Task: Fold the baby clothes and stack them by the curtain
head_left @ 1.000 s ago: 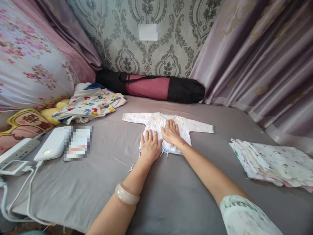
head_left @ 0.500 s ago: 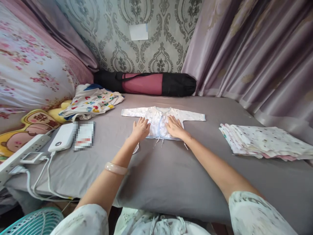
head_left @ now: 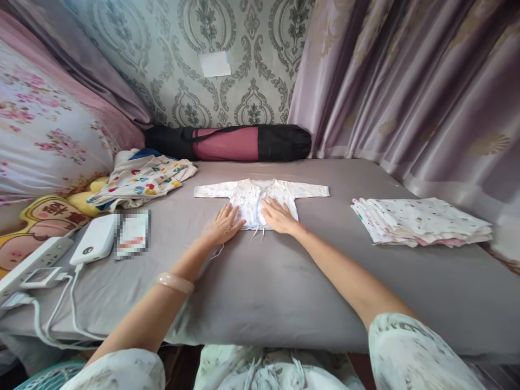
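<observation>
Left hand (head_left: 225, 223) and right hand (head_left: 279, 216) lie flat, gripping nothing, on white, blue-trimmed fabric shirt (head_left: 248, 205); light strokes should limit creases.

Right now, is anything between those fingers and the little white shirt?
Nothing visible is. The left fingers overlap the white shirt's near left edge, and the right fingers lie on its front.

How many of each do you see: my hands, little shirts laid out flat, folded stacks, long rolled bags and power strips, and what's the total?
Hands: 2, the left hand and the right hand
Flat little shirt: 1
Folded stack: 1
Long rolled bag: 1
Power strip: 1
Total: 6
</observation>
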